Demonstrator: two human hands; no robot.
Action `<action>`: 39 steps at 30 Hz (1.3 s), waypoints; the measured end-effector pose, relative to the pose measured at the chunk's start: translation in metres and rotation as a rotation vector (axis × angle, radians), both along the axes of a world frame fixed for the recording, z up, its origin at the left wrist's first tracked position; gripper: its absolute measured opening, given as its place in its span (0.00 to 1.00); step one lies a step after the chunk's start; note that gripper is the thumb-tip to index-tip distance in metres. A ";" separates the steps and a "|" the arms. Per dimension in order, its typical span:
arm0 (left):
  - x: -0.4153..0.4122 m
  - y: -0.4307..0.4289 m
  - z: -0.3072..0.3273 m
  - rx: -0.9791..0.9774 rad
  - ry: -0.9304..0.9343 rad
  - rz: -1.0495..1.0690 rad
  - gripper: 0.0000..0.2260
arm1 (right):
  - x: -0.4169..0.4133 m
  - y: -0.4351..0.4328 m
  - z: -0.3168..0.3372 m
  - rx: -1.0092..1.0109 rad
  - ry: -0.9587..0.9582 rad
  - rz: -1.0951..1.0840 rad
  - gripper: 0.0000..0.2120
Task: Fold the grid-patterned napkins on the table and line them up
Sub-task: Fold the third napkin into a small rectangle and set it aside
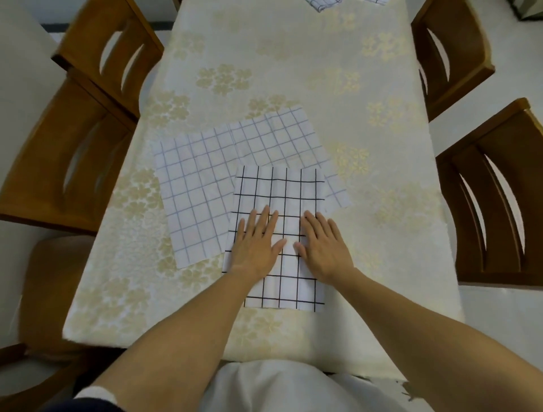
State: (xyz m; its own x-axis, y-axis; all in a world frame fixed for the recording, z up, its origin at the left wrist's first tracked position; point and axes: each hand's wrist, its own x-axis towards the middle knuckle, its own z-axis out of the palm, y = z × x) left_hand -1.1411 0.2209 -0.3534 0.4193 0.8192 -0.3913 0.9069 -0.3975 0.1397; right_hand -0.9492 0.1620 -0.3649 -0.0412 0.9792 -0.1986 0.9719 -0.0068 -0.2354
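A white napkin with a black grid lies folded into a tall rectangle at the near middle of the table. My left hand and my right hand both rest flat on it, palms down, fingers spread, holding nothing. Under its far and left sides lies a larger unfolded napkin with a pale blue-grey grid, spread flat and turned slightly. More grid napkins show at the table's far edge, cut off by the frame.
The table is covered by a cream cloth with pale gold flowers. Two wooden chairs stand on the left and two on the right. My white-clothed lap sits at the near edge.
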 end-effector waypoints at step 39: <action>0.044 0.140 0.096 -0.551 -0.172 -0.243 0.16 | 0.079 0.103 0.096 -0.423 0.179 0.003 0.10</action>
State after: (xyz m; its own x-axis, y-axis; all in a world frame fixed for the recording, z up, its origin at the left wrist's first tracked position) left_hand -1.0971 0.3608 -0.2576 0.6627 0.3895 -0.6396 0.7461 -0.4170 0.5191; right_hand -0.8703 0.2652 -0.2687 -0.1135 0.8137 -0.5701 0.9163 -0.1361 -0.3767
